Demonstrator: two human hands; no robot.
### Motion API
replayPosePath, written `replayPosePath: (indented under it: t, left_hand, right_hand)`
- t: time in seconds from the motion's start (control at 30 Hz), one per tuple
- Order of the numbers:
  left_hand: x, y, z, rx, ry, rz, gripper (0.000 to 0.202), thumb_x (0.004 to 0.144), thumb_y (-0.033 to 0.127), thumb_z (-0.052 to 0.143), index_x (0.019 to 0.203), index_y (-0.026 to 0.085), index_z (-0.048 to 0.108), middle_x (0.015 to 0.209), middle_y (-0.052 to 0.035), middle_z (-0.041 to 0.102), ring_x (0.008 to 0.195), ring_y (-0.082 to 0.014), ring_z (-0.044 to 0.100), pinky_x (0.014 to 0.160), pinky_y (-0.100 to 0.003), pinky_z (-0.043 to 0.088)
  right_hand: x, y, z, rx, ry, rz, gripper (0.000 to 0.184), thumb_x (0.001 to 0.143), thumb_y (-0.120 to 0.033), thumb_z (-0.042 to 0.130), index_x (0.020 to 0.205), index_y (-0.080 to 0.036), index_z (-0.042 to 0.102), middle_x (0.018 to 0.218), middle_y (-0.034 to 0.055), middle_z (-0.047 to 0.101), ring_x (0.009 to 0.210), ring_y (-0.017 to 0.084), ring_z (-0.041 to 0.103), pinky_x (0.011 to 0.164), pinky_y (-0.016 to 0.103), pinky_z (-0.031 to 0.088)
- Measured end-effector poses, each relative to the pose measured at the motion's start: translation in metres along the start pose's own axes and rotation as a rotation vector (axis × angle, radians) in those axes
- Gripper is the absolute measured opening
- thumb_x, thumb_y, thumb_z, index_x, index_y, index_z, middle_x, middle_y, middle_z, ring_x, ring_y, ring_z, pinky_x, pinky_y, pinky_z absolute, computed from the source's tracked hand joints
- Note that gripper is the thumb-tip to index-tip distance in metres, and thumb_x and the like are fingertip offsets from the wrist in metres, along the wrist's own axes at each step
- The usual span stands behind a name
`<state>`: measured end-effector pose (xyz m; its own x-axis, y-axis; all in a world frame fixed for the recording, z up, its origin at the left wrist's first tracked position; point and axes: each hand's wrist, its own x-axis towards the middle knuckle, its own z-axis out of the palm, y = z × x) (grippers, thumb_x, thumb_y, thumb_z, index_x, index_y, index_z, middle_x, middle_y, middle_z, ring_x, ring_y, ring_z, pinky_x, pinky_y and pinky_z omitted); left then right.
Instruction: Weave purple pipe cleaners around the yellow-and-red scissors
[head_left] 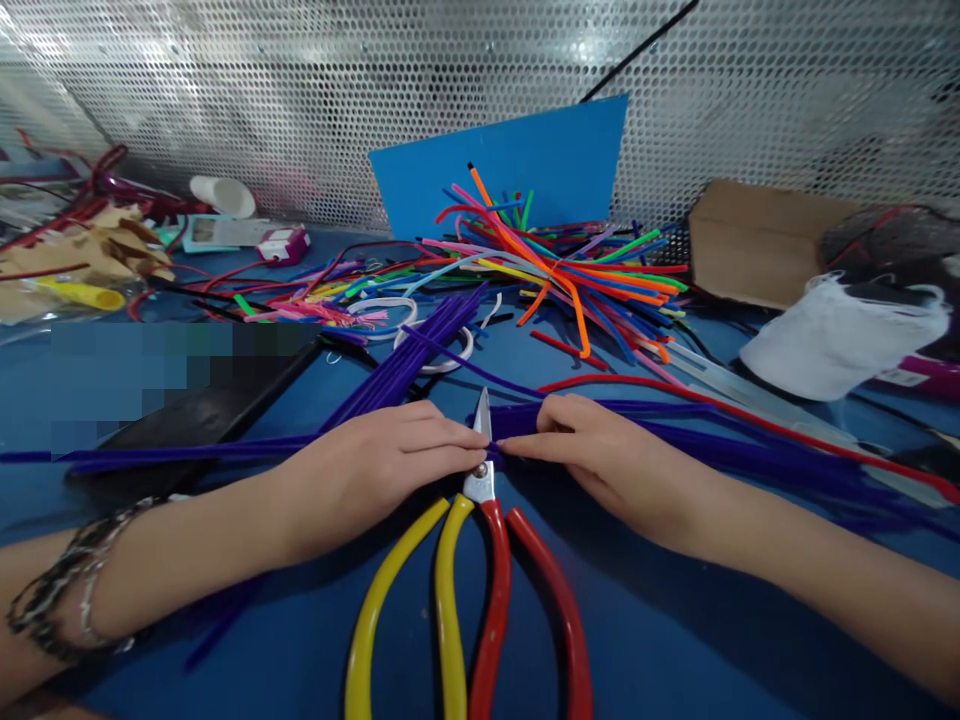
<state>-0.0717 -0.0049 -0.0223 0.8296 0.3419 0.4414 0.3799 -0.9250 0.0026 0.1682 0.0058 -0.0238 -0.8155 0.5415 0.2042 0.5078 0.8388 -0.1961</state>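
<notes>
My left hand (382, 465) and my right hand (592, 455) meet at the middle of the blue table, both with fingers pressed together on a bundle of purple pipe cleaners (720, 445) that runs left to right across the table. The fingertips pinch the bundle at one spot, right over the blades of a pair of red-handled scissors (525, 590). Yellow-handled scissors (409, 590) lie beside them, handles toward me. A beaded bracelet sits on my left wrist.
A heap of coloured pipe cleaners (570, 265) lies behind, before a leaning blue card (517, 160). More purple stems (409, 360) fan to the back. A cardboard box (757, 240), a white bag (840, 335), a black tray (217, 410) and clutter at the far left surround the spot.
</notes>
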Motion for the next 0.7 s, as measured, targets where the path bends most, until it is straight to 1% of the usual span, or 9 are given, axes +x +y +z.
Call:
replayPosePath:
  t: [0.1, 0.23, 0.3, 0.4, 0.47, 0.53, 0.57, 0.63, 0.7]
  left_hand:
    - [0.000, 0.001, 0.000, 0.008, -0.019, -0.017, 0.035, 0.095, 0.012, 0.030, 0.100, 0.011, 0.064, 0.101, -0.0087, 0.068, 0.091, -0.0130, 0.062, 0.083, -0.024, 0.051]
    - [0.000, 0.002, 0.000, -0.008, -0.034, -0.016, 0.034, 0.094, 0.011, 0.030, 0.101, 0.011, 0.063, 0.102, -0.0095, 0.067, 0.093, -0.0136, 0.061, 0.083, -0.025, 0.051]
    - [0.000, 0.002, -0.001, -0.011, -0.028, -0.010, 0.033, 0.094, 0.011, 0.030, 0.102, 0.010, 0.063, 0.102, -0.0096, 0.067, 0.092, -0.0137, 0.061, 0.083, -0.024, 0.051]
    - [0.000, 0.002, -0.002, -0.001, -0.024, -0.016, 0.033, 0.094, 0.011, 0.031, 0.102, 0.010, 0.063, 0.101, -0.0088, 0.068, 0.090, -0.0132, 0.062, 0.082, -0.023, 0.051]
    - [0.001, 0.002, -0.002, 0.007, -0.022, -0.014, 0.033, 0.094, 0.012, 0.031, 0.101, 0.010, 0.063, 0.100, -0.0085, 0.068, 0.089, -0.0133, 0.062, 0.081, -0.023, 0.052]
    - [0.001, 0.003, -0.003, 0.012, -0.021, -0.005, 0.033, 0.094, 0.013, 0.031, 0.101, 0.010, 0.063, 0.100, -0.0080, 0.068, 0.088, -0.0133, 0.062, 0.080, -0.023, 0.052]
    - [0.001, 0.003, -0.003, 0.015, -0.020, -0.001, 0.034, 0.095, 0.013, 0.030, 0.101, 0.010, 0.063, 0.100, -0.0079, 0.068, 0.089, -0.0133, 0.062, 0.081, -0.023, 0.052]
    - [0.001, 0.004, -0.003, 0.020, -0.015, -0.001, 0.034, 0.095, 0.014, 0.030, 0.100, 0.010, 0.063, 0.100, -0.0077, 0.068, 0.089, -0.0129, 0.062, 0.081, -0.023, 0.051]
    - [0.001, 0.004, -0.003, 0.022, -0.011, -0.011, 0.034, 0.095, 0.014, 0.030, 0.100, 0.010, 0.063, 0.099, -0.0073, 0.068, 0.089, -0.0122, 0.062, 0.082, -0.023, 0.051]
  right_hand:
    - [-0.001, 0.005, 0.001, -0.074, 0.023, -0.068, 0.047, 0.080, 0.002, 0.037, 0.112, -0.023, 0.062, 0.076, 0.0034, 0.051, 0.069, 0.014, 0.044, 0.064, 0.025, 0.041]
    - [-0.002, 0.003, -0.005, -0.169, -0.029, -0.098, 0.047, 0.082, 0.000, 0.038, 0.117, -0.025, 0.057, 0.077, 0.0023, 0.050, 0.068, 0.014, 0.045, 0.063, 0.025, 0.041]
    - [-0.004, 0.002, -0.007, -0.216, -0.034, -0.087, 0.046, 0.082, 0.001, 0.037, 0.115, -0.025, 0.057, 0.082, 0.0034, 0.052, 0.071, 0.014, 0.048, 0.064, 0.026, 0.043]
    - [-0.006, 0.002, -0.012, -0.285, -0.026, -0.018, 0.036, 0.081, -0.001, 0.039, 0.105, -0.018, 0.059, 0.094, 0.0072, 0.056, 0.077, 0.016, 0.053, 0.066, 0.028, 0.044]
    - [-0.008, 0.004, -0.015, -0.293, -0.046, 0.012, 0.031, 0.081, -0.002, 0.042, 0.102, -0.016, 0.058, 0.097, 0.0080, 0.059, 0.080, 0.016, 0.056, 0.067, 0.027, 0.045]
    - [-0.009, 0.005, -0.018, -0.311, -0.067, 0.012, 0.030, 0.080, -0.002, 0.044, 0.102, -0.017, 0.058, 0.097, 0.0071, 0.061, 0.083, 0.016, 0.057, 0.068, 0.026, 0.044]
    - [-0.010, 0.004, -0.020, -0.331, -0.076, 0.012, 0.030, 0.080, -0.002, 0.045, 0.102, -0.018, 0.058, 0.097, 0.0063, 0.062, 0.083, 0.015, 0.058, 0.066, 0.025, 0.043]
    - [-0.010, 0.002, -0.023, -0.391, -0.087, 0.044, 0.028, 0.079, -0.004, 0.049, 0.100, -0.020, 0.059, 0.091, 0.0037, 0.063, 0.074, 0.014, 0.059, 0.058, 0.024, 0.039]
    - [-0.009, -0.003, -0.025, -0.462, -0.104, 0.090, 0.025, 0.076, -0.005, 0.052, 0.094, -0.022, 0.060, 0.080, 0.0003, 0.062, 0.060, 0.012, 0.057, 0.047, 0.024, 0.030]
